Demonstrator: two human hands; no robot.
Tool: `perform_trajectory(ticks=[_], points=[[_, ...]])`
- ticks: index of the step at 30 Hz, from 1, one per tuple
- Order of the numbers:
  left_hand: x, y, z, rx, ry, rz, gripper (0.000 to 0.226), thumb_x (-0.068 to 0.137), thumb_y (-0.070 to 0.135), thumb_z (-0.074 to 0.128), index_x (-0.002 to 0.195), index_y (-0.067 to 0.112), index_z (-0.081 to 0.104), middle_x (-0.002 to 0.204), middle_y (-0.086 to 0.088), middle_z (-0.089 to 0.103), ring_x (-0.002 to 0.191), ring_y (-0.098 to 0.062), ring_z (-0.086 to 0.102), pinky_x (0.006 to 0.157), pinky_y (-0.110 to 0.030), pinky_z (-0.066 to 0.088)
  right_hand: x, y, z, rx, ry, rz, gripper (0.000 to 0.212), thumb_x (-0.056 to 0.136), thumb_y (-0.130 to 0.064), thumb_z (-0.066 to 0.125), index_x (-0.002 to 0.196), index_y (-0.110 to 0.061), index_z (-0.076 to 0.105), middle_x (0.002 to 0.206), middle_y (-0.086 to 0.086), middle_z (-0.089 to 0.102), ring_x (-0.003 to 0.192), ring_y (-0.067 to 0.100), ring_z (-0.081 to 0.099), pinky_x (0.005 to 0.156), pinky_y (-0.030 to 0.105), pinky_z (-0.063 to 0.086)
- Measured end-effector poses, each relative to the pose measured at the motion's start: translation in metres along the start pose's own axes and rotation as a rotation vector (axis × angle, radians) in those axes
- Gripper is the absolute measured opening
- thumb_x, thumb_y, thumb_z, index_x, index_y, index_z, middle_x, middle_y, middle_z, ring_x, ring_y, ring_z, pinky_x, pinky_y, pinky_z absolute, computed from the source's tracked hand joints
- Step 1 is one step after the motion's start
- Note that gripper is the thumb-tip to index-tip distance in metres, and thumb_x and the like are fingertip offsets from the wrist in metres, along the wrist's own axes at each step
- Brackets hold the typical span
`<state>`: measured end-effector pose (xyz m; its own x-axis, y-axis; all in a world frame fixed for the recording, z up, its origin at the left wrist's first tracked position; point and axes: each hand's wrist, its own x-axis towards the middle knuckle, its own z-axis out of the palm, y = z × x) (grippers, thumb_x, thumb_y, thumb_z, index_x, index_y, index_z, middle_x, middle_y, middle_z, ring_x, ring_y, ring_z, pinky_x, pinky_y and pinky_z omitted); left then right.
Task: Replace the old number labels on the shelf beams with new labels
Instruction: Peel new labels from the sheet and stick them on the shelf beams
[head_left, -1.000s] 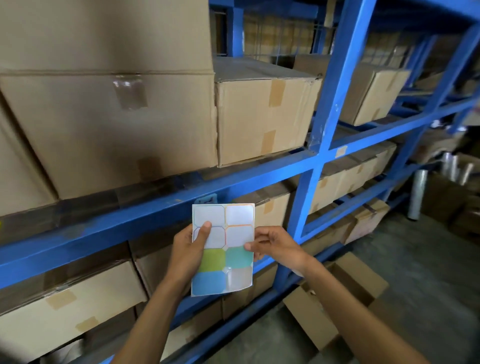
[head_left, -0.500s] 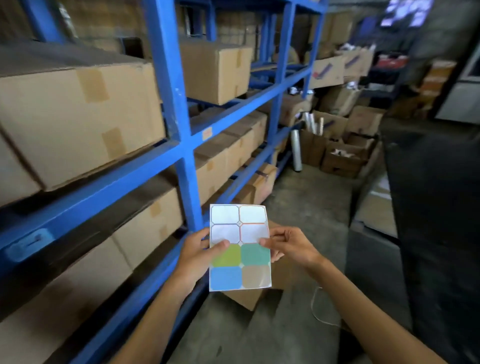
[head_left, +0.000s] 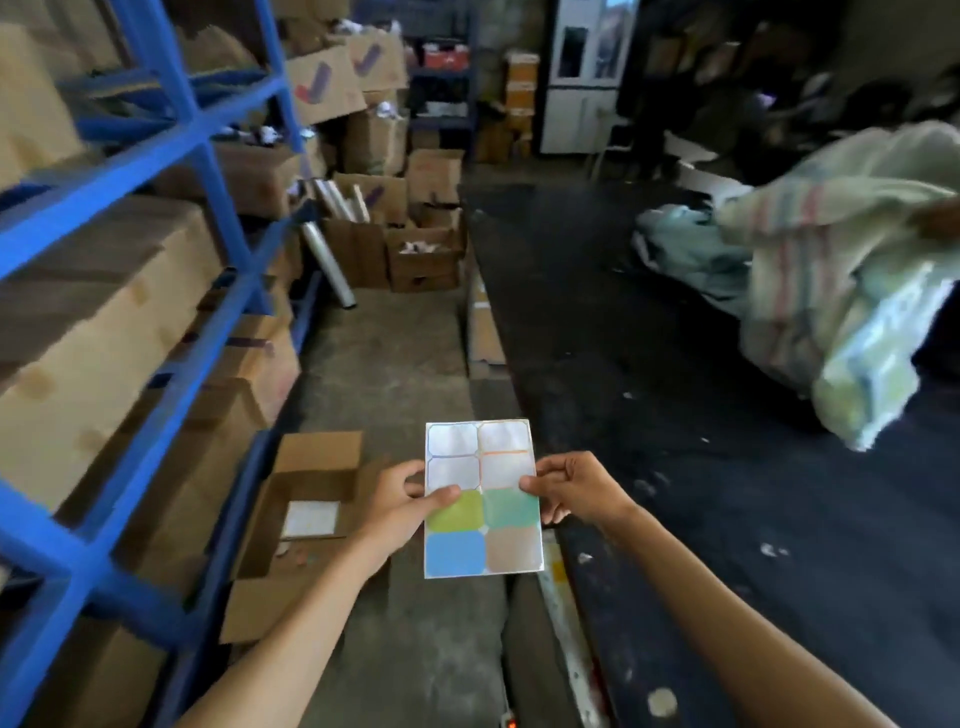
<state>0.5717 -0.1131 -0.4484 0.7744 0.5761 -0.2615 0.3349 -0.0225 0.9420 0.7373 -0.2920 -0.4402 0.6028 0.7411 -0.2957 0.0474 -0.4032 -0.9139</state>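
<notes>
I hold a sheet of labels (head_left: 483, 540) upright in front of me over the aisle floor. It carries white labels on its upper half and green, teal, blue and tan ones below. My left hand (head_left: 397, 512) pinches its left edge, thumb on the face. My right hand (head_left: 576, 491) pinches the right edge. The blue shelf beams (head_left: 104, 176) run along the left side, apart from both hands. No number label on the beams is readable here.
Cardboard boxes (head_left: 88, 332) fill the blue rack at left. An open box (head_left: 301, 525) lies on the floor by the rack. More boxes and film rolls (head_left: 332, 265) stand down the aisle. Bulky sacks (head_left: 841, 291) sit at right.
My view has swung right, from facing the shelf beam to looking down the aisle. Both hands keep hold of the label sheet, which now hangs over the floor instead of before the beam.
</notes>
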Motion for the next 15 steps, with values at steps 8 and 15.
perform_trajectory(ticks=[8, 15], points=[[0.028, -0.009, 0.152, 0.189, -0.277, -0.031, 0.056, 0.079, -0.005, 0.072, 0.120, 0.023, 0.047, 0.083, -0.012, 0.069, 0.067, -0.021, 0.065, 0.054, -0.030, 0.054, -0.080, 0.115, -0.093, 0.085, 0.359, 0.246, 0.015, 0.090, -0.013, 0.068, 0.082, -0.001, 0.070, 0.068, 0.008, 0.068, 0.051, 0.016, 0.062, 0.050, 0.027, 0.051], [0.018, -0.039, 0.257, 0.453, -0.535, 0.011, 0.033, 0.076, 0.000, 0.069, 0.086, 0.030, 0.058, 0.074, 0.006, 0.063, 0.073, -0.018, 0.062, 0.068, -0.039, 0.056, -0.149, 0.200, -0.116, 0.162, 0.633, 0.462, 0.012, 0.086, -0.015, 0.072, 0.082, -0.004, 0.071, 0.065, 0.011, 0.069, 0.052, 0.020, 0.064, 0.050, 0.028, 0.053]])
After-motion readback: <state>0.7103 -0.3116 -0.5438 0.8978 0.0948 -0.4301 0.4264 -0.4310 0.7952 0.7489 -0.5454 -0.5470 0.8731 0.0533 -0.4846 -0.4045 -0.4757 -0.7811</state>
